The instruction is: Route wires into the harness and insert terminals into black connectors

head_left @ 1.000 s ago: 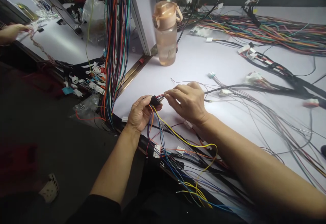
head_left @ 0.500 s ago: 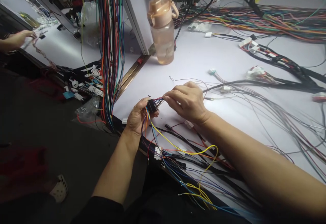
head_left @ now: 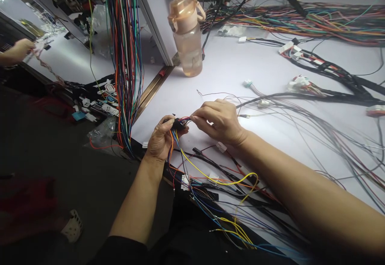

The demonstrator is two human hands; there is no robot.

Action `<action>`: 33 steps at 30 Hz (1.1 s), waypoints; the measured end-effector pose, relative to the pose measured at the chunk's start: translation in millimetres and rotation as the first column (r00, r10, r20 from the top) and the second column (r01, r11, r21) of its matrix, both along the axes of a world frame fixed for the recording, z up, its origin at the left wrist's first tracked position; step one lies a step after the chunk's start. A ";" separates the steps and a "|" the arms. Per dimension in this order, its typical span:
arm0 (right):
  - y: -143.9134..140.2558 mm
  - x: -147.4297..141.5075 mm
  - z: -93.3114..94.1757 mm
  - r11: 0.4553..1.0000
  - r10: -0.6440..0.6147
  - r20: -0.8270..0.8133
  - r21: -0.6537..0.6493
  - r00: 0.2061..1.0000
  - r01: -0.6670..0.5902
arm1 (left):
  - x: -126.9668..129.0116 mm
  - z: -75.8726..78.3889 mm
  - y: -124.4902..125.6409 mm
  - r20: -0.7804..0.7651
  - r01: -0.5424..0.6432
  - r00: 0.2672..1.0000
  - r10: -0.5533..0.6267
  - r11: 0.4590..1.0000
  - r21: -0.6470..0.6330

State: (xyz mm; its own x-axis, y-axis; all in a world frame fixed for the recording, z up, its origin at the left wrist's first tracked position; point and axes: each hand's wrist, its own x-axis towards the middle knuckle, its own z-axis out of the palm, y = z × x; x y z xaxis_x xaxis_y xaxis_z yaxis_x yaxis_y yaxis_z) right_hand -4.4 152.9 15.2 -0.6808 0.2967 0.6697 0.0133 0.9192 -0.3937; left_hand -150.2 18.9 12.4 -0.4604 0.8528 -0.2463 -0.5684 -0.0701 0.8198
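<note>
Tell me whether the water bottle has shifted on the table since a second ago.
No. The water bottle stands at the same spot beside the white post and its metal rail; its leftward drift in the picture comes from the head camera turning.

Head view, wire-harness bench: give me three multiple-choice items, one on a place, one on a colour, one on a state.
1. Where does the bottle stand?
A. on the white table, beyond the hands
B. on the floor
C. in the left hand

2. What colour is the connector?
A. white
B. black
C. green

3. How is the connector held?
A. lying loose on the table
B. gripped by the left hand, with the right hand pinching the wires at it
C. hanging from the wire bundle

Answers: 1 A, it stands upright on the tabletop behind the hands. 2 B, its body is dark between the fingers. 3 B, both hands meet at it.
</note>
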 end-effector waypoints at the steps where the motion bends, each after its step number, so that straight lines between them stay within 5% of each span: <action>1: 0.0 -0.1 -0.1 1.000 0.004 -0.004 0.001 1.000 -0.004 | 0.4 0.7 0.1 0.001 -0.007 1.000 0.007 1.000 0.009; 10: -0.9 -0.9 2.7 0.997 0.041 0.090 -0.075 0.995 -0.035 | 2.3 3.7 0.1 -0.027 -0.084 0.996 0.085 0.995 0.048; 17: -1.8 2.8 20.7 0.945 0.084 0.284 -0.327 0.955 0.015 | 1.7 0.9 -1.2 -0.080 -0.085 0.992 0.096 0.987 0.133; 22: -2.7 3.6 29.2 0.950 0.082 0.446 -0.306 0.891 0.066 | 4.4 3.5 -1.8 -0.114 -0.079 0.989 0.098 0.984 0.160; 33: -9.4 -2.2 18.3 0.904 0.077 0.392 -0.415 0.917 0.101 | 2.8 6.6 -0.2 0.002 -0.037 0.999 0.037 0.984 0.175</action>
State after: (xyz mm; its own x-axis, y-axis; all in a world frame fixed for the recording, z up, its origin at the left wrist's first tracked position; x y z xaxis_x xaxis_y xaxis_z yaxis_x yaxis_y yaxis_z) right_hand -6.7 143.5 33.5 -0.8527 0.4973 0.1600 0.2574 0.6666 -0.6995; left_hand -147.4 18.8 19.0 -0.4928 0.8650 -0.0942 -0.5619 -0.2337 0.7935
